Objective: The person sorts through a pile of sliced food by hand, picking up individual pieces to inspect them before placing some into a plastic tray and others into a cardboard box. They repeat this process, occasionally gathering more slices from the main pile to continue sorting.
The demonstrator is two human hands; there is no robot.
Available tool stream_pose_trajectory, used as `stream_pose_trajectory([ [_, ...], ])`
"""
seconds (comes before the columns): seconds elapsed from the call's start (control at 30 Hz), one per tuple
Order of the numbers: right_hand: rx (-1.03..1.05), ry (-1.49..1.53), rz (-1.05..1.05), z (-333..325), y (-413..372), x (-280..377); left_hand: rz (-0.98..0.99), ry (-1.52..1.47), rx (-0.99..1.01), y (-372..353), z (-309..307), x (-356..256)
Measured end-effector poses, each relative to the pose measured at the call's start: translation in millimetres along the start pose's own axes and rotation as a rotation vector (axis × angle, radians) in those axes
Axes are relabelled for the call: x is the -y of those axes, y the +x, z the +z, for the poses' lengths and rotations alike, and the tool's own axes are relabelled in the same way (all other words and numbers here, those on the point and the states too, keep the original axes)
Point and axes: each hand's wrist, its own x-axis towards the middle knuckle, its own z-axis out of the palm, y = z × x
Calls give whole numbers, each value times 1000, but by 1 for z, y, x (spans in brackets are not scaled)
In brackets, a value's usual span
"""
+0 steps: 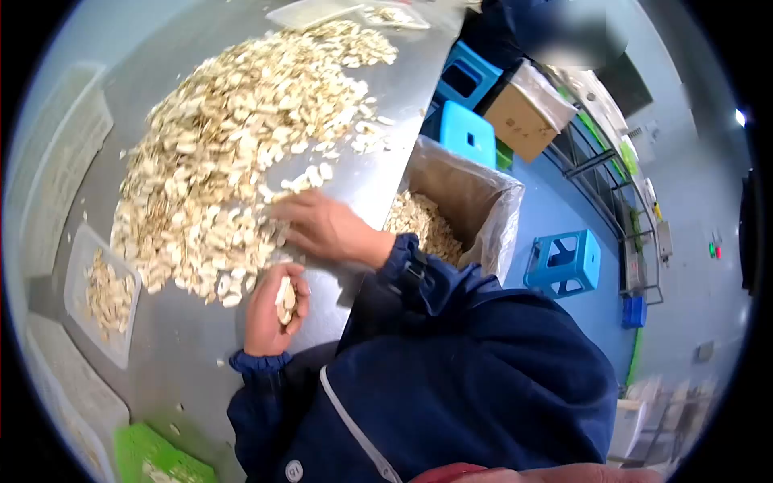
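Note:
A big heap of pale, flat slices (233,137) lies on a steel table (403,88). My left hand (274,310) is at the heap's near edge, its fingers closed around a few of the slices. My right hand (322,225) rests palm down on the table at the heap's right edge, fingers spread and touching loose slices. Both arms wear dark blue sleeves.
A clear tray (76,278) with some slices sits at the table's left. A lined cardboard box (475,197) holding more slices stands off the table's right edge. Blue stools (564,262), a brown carton (523,121) and a green crate (141,455) are around.

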Motion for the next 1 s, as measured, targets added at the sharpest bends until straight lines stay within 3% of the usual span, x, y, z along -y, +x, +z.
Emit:
stream_pose_trajectory([
  [0.03, 25, -182, -86, 2, 4, -6, 23, -11, 30, -4, -1, 0],
  [0.1, -10, -231, -190, 20, 1, -28, 33, 99, 112, -5, -7, 0],
  [0.17, 0, -235, -84, 16, -3, -36, -5, 55, 113, -6, -2, -2],
  [0.23, -87, -41, 182, -3, -3, -29, -30, 21, 169, -3, -6, 0],
  [0.3, -160, 29, 319, -17, -6, -36, -37, 38, 200, -4, -6, -1],
  [0.4, -223, -195, 325, -34, -13, -42, -30, 53, 221, -1, -5, -1],
  [0.5, -113, -250, 388, -38, -14, -28, -30, 58, 220, -1, -5, -1],
  [0.8, -140, -391, 144, -5, 4, -30, -23, 58, 220, -2, -4, 0],
  [1.0, -36, -288, 12, 8, 9, -21, -26, 59, 204, -4, -3, -3],
])
